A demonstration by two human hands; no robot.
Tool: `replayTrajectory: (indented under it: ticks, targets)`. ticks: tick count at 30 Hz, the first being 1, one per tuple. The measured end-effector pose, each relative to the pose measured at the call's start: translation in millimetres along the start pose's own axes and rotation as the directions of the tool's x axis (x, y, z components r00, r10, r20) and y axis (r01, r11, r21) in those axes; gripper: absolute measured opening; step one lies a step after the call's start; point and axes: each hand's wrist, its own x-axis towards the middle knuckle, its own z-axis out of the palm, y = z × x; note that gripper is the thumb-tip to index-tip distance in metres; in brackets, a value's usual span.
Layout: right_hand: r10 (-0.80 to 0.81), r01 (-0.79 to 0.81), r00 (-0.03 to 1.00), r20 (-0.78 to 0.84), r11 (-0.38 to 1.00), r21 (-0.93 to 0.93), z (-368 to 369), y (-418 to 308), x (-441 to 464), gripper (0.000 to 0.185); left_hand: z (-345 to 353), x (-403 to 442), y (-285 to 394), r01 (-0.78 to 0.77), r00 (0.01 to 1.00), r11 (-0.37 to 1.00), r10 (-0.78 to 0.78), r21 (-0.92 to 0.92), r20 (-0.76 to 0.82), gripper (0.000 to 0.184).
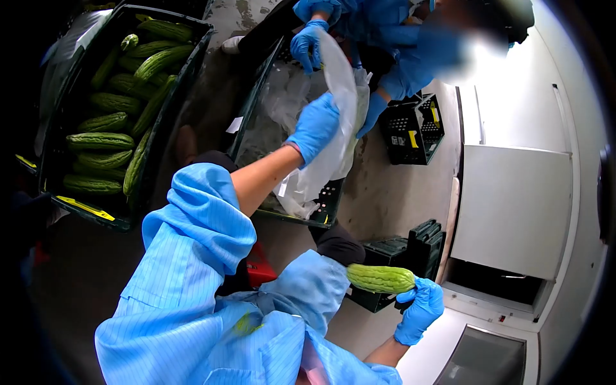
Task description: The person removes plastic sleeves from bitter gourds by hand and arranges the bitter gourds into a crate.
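My left hand [314,130], in a blue glove, is closed on the edge of a translucent white plastic bag [340,83]. The bag hangs lengthwise over a dark crate [330,205] heaped with crumpled clear plastic [282,96]. Off to the lower right, my right hand [420,311], also gloved in blue, grips one end of a pale green, ridged bitter melon [381,279]. The melon lies level in the air, away from the bag. Part of my left fingers is hidden behind the glove's back.
Across from me, a co-worker's gloved hand [309,46] is at the bag's top, another [372,114] beside it. A dark crate [205,38] of bitter melons [109,141] stands left. Another black crate [414,131] sits on the floor; folded dark crates [385,247] stand near the melon.
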Motion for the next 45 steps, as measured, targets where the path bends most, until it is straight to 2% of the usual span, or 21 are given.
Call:
replayTrajectory:
  ticks: [3, 4, 5, 6, 8, 9, 12, 14, 18, 19, 21, 23, 24, 26, 28, 30, 35, 38, 40, 42, 45]
  targets:
    - [0.046, -0.046, 0.999, -0.008, 0.997, -0.058, -9, 1, -4, 0.018, -2, -41, 37, -0.166, 0.926, 0.971, 0.094, 0.173, 0.365, 0.026]
    - [0.046, -0.046, 0.999, 0.006, 0.998, -0.038, -13, 3, -4, 0.018, -6, -52, 46, -0.316, 0.817, 0.916, 0.13, 0.248, 0.562, 0.029]
    - [0.047, -0.047, 0.999, 0.018, 0.999, -0.017, -18, 7, -3, 0.018, -2, -59, 48, -0.443, 0.627, 0.811, -0.025, 0.383, 0.778, 0.041]
    - [0.049, -0.049, 0.998, 0.03, 0.999, 0.001, -22, 11, -5, 0.02, -5, -73, 44, -0.705, 0.467, 0.638, 0.089, 0.31, 0.88, 0.049]
    - [0.073, -0.072, 0.997, 0.016, 0.997, -0.008, -23, 18, -5, 0.025, -3, -90, 26, -0.87, 0.219, 0.402, -0.204, 0.285, 0.954, 0.069]
    - [0.053, -0.053, 0.998, 0.018, 0.999, 0.0, -22, 20, -5, 0.027, -3, -94, 19, -0.838, 0.203, 0.427, -0.331, 0.338, 0.922, 0.054]
    - [-0.078, 0.08, 0.996, -0.033, 0.995, 0.058, -3, 18, 0, 0.022, 9, -92, 6, -0.745, 0.436, 0.335, -0.409, 0.576, 0.802, 0.026]
    - [-0.129, 0.133, 0.991, -0.039, 0.986, 0.102, 4, 15, 6, 0.024, 5, -83, 14, -0.669, 0.634, 0.334, -0.21, 0.664, 0.744, 0.017]
    - [-0.158, 0.16, 0.987, -0.024, 0.975, 0.152, 12, 20, 19, 0.026, -4, -68, 30, -0.7, 0.703, 0.325, 0.154, 0.636, 0.694, 0.022]
    - [-0.152, 0.152, 0.988, -0.014, 0.981, 0.123, 14, 21, 23, 0.029, -4, -67, 35, -0.737, 0.628, 0.391, 0.095, 0.551, 0.772, 0.035]
    - [-0.083, 0.084, 0.996, -0.014, 0.993, 0.087, 23, 13, 27, 0.028, -6, -72, 72, -0.5, 0.456, 0.83, 0.011, 0.246, 0.89, 0.047]
    - [-0.074, 0.075, 0.997, -0.005, 0.996, 0.043, 29, 14, 34, 0.025, -2, -95, 85, -0.38, 0.336, 0.925, 0.119, 0.018, 0.934, 0.076]
    - [-0.067, 0.067, 0.998, -0.004, 0.998, 0.018, 31, 14, 37, 0.024, 1, -104, 94, -0.121, 0.149, 0.991, -0.03, 0.048, 0.988, 0.087]
    - [0.036, -0.035, 0.999, -0.01, 0.996, 0.087, 41, 11, 48, 0.019, 7, -128, 92, -0.033, 0.115, 0.995, 0.101, -0.098, 0.988, 0.094]
    - [0.116, -0.117, 0.993, 0.009, 0.99, 0.075, 50, 10, 62, 0.017, 36, -159, 51, 0.21, 0.257, 0.95, 0.174, -0.231, 0.951, 0.083]
    - [0.146, -0.148, 0.989, 0.03, 0.985, 0.091, 60, 16, 72, 0.018, 35, -155, 56, 0.218, 0.35, 0.975, -0.03, -0.051, 0.936, 0.073]
    - [0.25, -0.262, 0.965, 0.078, 0.921, 0.288, 67, 39, 96, 0.02, 39, -150, 59, 0.734, 0.33, 0.662, -0.15, -0.153, 0.932, 0.066]
    - [0.261, -0.297, 0.954, 0.147, 0.88, 0.37, 69, 52, 82, 0.026, 29, -133, 63, 0.932, 0.159, 0.36, -0.302, -0.042, 0.94, 0.063]
    - [0.358, -0.412, 0.907, 0.222, 0.864, 0.291, 76, 63, 63, 0.027, 30, -129, 56, 0.97, 0.115, 0.238, -0.303, -0.042, 0.946, 0.068]
    - [0.461, -0.61, 0.783, 0.417, 0.704, 0.365, 81, 119, 39, 0.036, 33, -128, 57, 0.966, 0.224, 0.186, -0.263, -0.179, 0.938, 0.069]
    - [0.411, -0.665, 0.716, 0.565, 0.647, 0.372, 105, 125, -15, 0.056, 37, -126, 45, 0.991, 0.128, 0.053, -0.154, -0.121, 0.98, 0.079]
